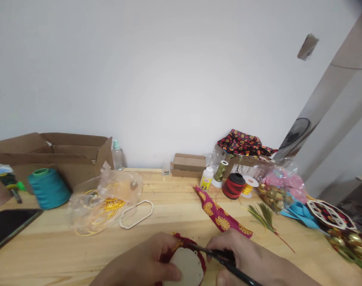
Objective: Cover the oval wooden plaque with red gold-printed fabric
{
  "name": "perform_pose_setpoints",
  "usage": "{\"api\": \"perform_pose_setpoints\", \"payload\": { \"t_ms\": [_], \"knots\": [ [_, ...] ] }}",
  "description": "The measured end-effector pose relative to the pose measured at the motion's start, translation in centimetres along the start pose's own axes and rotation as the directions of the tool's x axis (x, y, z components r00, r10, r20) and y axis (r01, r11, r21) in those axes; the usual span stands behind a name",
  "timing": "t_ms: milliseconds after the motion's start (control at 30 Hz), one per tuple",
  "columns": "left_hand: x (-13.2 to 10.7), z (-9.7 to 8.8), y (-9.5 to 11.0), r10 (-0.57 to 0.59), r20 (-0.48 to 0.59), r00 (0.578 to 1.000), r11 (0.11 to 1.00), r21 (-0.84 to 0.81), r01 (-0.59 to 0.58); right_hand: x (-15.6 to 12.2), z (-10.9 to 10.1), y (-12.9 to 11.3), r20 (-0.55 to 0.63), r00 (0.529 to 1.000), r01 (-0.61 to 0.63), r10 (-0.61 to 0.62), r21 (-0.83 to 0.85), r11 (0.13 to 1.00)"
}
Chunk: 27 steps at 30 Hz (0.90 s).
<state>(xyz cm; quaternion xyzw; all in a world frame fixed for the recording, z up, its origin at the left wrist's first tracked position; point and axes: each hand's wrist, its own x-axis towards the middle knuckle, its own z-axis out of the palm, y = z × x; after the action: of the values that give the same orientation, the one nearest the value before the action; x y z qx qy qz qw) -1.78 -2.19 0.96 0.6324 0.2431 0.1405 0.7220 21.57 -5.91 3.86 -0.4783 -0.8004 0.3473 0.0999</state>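
Observation:
My left hand (145, 262) is closed round a small pale wooden shape (188, 268) wrapped in red patterned fabric (181, 240), low at the frame's bottom centre. My right hand (246, 258) grips black scissors (219, 256) whose blades reach the fabric's edge on the piece. A strip of the same red and gold fabric (221, 216) lies on the wooden table (169, 190) just beyond my hands.
A white frame outline (136, 214) and a clear bag of yellow cord (105, 198) lie left of centre. A teal thread cone (48, 188), cardboard box (62, 153) and dark phone (10, 226) stand left. Glue bottle (206, 178), red spool (233, 186), bells (272, 196) and ribbons sit right.

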Motion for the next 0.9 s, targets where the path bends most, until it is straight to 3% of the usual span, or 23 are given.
{"api": "perform_pose_setpoints", "payload": {
  "t_ms": [167, 333, 467, 600, 733, 900],
  "knots": [
    [0.0, -0.1, -0.1, -0.018, -0.008, 1.000, 1.000, 0.009, 0.018, 1.0, 0.1, -1.0, -0.051, 0.997, 0.045, -0.055, -0.181, 0.983],
    [-0.1, -0.3, -0.5, -0.024, 0.011, 1.000, 1.000, 0.002, 0.024, 1.9, -0.5, -0.9, -0.063, 0.995, 0.060, -0.079, -0.259, 0.964],
    [0.1, -0.4, -0.8, 0.003, -0.009, 1.000, 0.997, -0.076, -0.004, 2.1, -2.1, 1.0, -0.159, 0.987, -0.052, 0.002, -0.308, 0.950],
    [0.4, -0.7, -0.9, 0.095, -0.155, 0.983, 0.977, -0.176, -0.122, 1.8, -3.0, 3.8, -0.203, 0.975, -0.157, 0.085, -0.373, 0.914],
    [0.6, -1.1, -0.8, 0.159, -0.198, 0.967, 0.944, -0.258, -0.208, 1.6, -2.5, 5.8, -0.227, 0.968, -0.186, 0.105, -0.371, 0.910],
    [0.4, -1.3, -0.5, 0.197, -0.247, 0.949, 0.923, -0.278, -0.265, 1.3, -2.0, 6.3, -0.253, 0.965, -0.164, 0.070, -0.372, 0.914]
  ]
}}
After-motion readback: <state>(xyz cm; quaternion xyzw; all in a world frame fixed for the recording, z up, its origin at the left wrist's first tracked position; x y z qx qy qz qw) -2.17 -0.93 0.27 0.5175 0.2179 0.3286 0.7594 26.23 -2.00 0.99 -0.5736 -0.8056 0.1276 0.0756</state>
